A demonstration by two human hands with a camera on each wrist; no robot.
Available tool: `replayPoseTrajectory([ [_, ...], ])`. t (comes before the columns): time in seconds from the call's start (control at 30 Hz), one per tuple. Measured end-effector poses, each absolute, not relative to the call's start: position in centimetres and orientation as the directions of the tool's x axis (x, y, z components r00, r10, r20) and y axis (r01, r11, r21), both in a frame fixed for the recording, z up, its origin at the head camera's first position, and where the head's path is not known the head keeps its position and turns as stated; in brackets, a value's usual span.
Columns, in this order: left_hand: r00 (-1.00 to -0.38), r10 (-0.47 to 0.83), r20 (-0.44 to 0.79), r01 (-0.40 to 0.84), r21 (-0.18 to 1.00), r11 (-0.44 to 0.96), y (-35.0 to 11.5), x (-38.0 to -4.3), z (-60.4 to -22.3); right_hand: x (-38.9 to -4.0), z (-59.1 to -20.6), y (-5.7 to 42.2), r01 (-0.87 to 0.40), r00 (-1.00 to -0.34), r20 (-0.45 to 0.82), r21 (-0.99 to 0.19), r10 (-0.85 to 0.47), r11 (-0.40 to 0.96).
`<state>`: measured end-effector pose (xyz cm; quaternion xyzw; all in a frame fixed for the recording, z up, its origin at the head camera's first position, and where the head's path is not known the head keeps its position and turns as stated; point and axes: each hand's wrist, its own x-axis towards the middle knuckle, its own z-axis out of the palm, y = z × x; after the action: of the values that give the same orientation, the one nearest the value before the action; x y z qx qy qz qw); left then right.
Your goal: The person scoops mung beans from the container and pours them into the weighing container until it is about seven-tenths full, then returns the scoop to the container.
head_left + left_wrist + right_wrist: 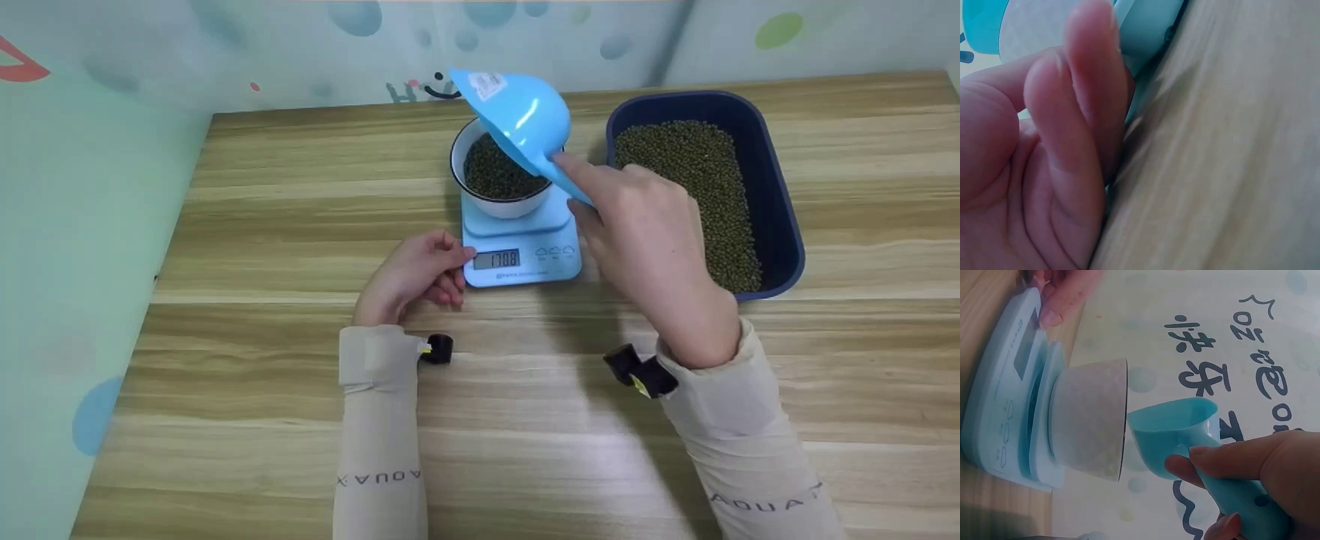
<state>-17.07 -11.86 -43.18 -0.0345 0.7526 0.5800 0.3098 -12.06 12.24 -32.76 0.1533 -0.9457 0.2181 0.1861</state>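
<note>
A blue plastic scoop (525,112) is tipped over a white bowl (508,208) with a dark rim. My right hand (645,225) grips its handle, the index finger stretched along it. In the right wrist view the scoop (1174,433) tilts at the bowl's rim, and no beans show in its visible part. Small dark green beans, like mung beans (495,172), lie in the bowl, which stands on a light blue kitchen scale (525,276) with lit digits. My left hand (424,270) holds the scale's left edge, thumb beside the display, other fingers bent at its side.
A dark blue rectangular tub (784,225) with many of the same beans (690,172) stands right of the scale, partly behind my right hand. Behind the wooden table (262,300) rises a wall (285,52) with printed dots and lettering.
</note>
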Motion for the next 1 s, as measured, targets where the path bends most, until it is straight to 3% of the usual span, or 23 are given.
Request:
replayPoseTrajectory([
  [0.37, -0.806, 0.312, -0.503, -0.411, 0.855, 0.316, -12.0, -17.2, -43.4, -12.0, -32.3, 13.1, -0.337, -0.899, 0.410, -0.427, -0.152, 0.839],
  [0.77, -0.795, 0.322, -0.514, -0.417, 0.849, 0.325, -11.8, -16.8, -42.2, -11.8, -32.0, 14.0, -0.296, -0.939, 0.301, -0.465, -0.165, 0.835],
  [1.0, -0.796, 0.323, -0.513, -0.423, 0.851, 0.310, -11.5, -17.4, -42.9, -11.6, -31.7, 15.3, -0.295, -0.926, 0.350, -0.437, -0.141, 0.850],
])
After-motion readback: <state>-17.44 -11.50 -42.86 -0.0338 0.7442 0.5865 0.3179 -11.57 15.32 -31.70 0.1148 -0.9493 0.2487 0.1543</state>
